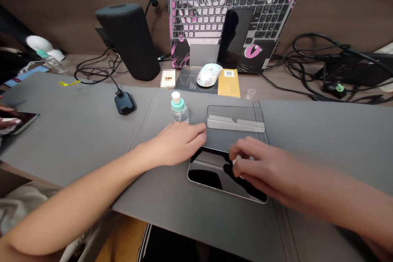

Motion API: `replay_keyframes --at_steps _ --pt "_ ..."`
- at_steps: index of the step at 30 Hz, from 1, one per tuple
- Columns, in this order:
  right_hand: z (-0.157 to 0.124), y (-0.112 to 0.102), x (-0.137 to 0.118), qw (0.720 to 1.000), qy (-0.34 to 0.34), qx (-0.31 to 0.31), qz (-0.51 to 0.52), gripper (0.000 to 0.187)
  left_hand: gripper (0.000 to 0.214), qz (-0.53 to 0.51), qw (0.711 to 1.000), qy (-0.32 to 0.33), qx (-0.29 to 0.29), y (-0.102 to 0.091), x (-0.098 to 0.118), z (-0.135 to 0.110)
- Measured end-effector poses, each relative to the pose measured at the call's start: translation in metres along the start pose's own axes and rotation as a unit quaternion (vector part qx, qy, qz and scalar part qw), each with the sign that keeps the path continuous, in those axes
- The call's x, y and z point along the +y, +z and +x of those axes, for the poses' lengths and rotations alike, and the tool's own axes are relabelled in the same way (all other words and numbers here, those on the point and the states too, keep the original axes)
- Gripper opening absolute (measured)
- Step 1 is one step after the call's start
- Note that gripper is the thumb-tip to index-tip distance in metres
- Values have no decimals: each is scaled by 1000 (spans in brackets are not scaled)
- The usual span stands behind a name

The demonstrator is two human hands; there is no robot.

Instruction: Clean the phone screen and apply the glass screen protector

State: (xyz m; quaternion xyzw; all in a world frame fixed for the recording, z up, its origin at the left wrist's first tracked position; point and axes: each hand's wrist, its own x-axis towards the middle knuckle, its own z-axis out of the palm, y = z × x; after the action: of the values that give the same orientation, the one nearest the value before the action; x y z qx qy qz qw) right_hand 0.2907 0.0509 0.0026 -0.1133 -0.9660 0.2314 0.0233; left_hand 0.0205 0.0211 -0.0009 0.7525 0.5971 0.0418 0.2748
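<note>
Behind the laptop [208, 20], a dark brown wall [340, 4] is seen. In front of the laptop, a brown desk [270, 89] is largely covered by a grey mat [322, 131], crossed by straight seam lines [144, 118].

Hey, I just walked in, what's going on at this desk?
A person's right hand is pinching something small and white over a dark, glossy device lying flat on the grey mat. The left hand is at the device's far left corner; whether it's pressing down is unclear. A clear rounded sheet lies just beyond the device, and a small bottle with a teal collar stands behind the left hand. Farther back are a mouse and an open laptop.
</note>
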Motion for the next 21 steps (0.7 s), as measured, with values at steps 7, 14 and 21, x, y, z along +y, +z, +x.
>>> replay_keyframes --at_steps 7,14,21 --pt "-12 -2 2 990 83 -82 75 16 34 7 1000 2 2 2 -2 0" --pt "-24 -8 7 978 134 -99 122 11 37 -1 1000 -5 -11 3 -3 -1" --pt "-20 -5 -7 980 167 -88 69 15 38 -4 1000 -14 -19 3 -2 -1"
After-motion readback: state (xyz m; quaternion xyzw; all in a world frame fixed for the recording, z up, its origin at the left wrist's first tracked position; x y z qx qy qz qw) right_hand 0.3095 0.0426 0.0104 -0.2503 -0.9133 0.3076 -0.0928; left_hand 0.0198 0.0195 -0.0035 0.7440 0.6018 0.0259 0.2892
